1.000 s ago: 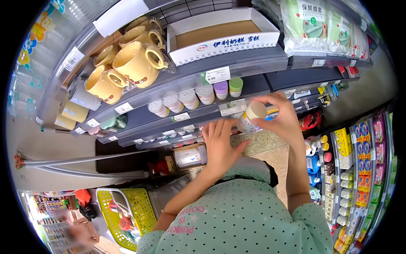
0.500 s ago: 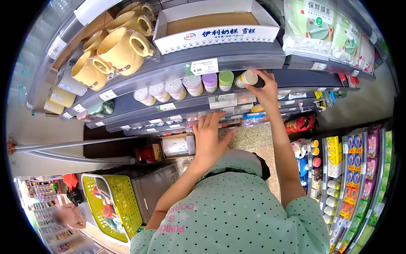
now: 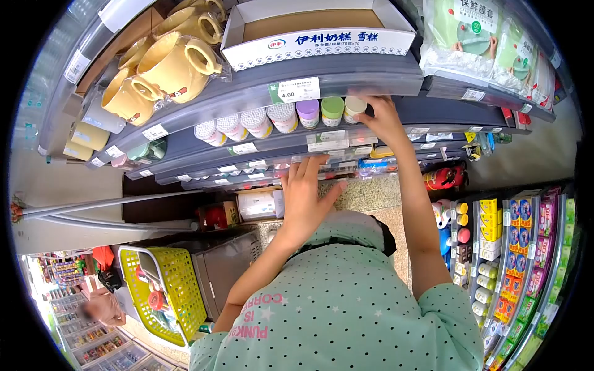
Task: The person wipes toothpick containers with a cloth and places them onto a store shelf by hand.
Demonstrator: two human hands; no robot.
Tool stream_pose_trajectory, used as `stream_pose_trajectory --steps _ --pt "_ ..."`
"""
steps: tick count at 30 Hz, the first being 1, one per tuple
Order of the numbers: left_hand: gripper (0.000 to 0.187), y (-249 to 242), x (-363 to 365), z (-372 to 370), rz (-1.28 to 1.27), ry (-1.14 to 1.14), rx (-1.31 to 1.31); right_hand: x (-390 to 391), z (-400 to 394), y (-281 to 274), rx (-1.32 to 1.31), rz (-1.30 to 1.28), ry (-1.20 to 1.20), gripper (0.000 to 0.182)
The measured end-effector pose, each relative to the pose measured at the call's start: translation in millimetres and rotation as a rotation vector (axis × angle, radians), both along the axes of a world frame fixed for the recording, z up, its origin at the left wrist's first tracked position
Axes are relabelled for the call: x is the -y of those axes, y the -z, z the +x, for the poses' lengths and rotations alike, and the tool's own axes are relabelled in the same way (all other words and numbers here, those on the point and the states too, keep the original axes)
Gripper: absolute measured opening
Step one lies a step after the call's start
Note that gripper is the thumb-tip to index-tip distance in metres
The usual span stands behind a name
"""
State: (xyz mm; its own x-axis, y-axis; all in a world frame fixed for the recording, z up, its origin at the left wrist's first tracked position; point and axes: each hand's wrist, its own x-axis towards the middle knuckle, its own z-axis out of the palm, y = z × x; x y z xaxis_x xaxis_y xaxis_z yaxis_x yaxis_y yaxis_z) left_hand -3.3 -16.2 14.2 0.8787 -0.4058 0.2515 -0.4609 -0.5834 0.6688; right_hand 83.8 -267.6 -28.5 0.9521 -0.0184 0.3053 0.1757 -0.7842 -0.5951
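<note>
My right hand has its fingers closed round a small jar with a cream lid. The jar stands upright on the shelf, at the right end of a row. Directly beside it are a green-lidded jar and a purple-lidded jar. Further left in the same row come several clear-topped tubs of white-tipped sticks, which look like cotton swabs. Lower down, my left hand has its fingers spread, with the tips near a lower shelf edge. It holds nothing.
Above sit yellow mugs, a white open carton and bagged film covers. A yellow-green basket with goods stands at lower left. A fire extinguisher lies past my right arm. Another person is in the left background.
The cream-lidded jar, tilted in my right hand before, is now upright beside the green-lidded jar. My right hand moved slightly left with it. My left hand stays nearly still.
</note>
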Motion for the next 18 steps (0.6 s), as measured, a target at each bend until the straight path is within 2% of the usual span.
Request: stream_pose_trajectory --steps 5,18 --pt "0.041 -0.7 0.4 0.4 -0.006 -0.005 -0.008 8.3 7.3 22.0 -0.005 0.071 -0.002 0.064" --pt "0.043 -1.3 -0.5 -1.5 0.017 -0.008 -0.004 2.7 -2.6 20.7 0.094 0.175 0.003 0.071"
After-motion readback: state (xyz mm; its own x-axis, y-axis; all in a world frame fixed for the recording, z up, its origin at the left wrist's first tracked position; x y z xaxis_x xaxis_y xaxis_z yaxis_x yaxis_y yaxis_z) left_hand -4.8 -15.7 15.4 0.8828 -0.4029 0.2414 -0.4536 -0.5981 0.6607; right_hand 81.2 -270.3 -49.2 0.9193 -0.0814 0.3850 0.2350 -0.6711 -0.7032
